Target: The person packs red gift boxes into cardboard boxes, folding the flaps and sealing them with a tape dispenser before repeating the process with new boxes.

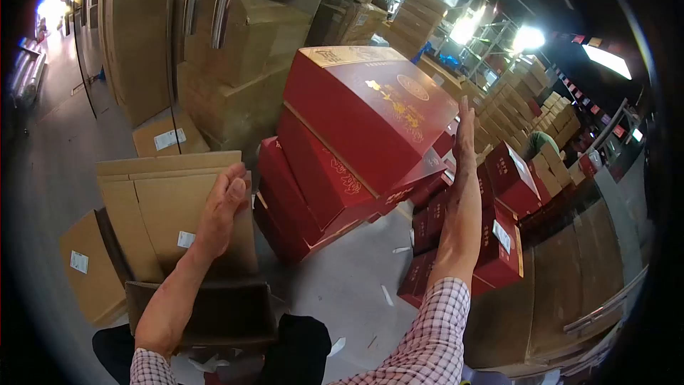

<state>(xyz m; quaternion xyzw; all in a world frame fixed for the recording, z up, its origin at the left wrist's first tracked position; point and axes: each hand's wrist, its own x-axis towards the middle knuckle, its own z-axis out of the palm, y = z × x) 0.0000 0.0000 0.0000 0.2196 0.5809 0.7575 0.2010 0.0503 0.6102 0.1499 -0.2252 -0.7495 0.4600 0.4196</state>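
A large red gift box (pixel 356 125) with gold printing lies tilted on top of a stack of similar red boxes (pixel 313 185). My right hand (pixel 465 135) is held upright and flat, fingers straight, right at the box's right edge and gripping nothing. Lower on the left, my left hand (pixel 226 203) is open too, its fingers stretched out together and its palm turned inward. Behind that hand stands a brown cardboard panel (pixel 174 207) with a white label. An open carton (pixel 221 306) sits between my knees, below my left forearm.
More red boxes (pixel 506 178) with white labels are piled on the right. Glass doors with metal handles (pixel 226 3) stand at the back left, beside stacked brown cartons (pixel 249 36). Paper scraps (pixel 387 296) litter the floor. A person (pixel 539 144) bends among cartons at far right.
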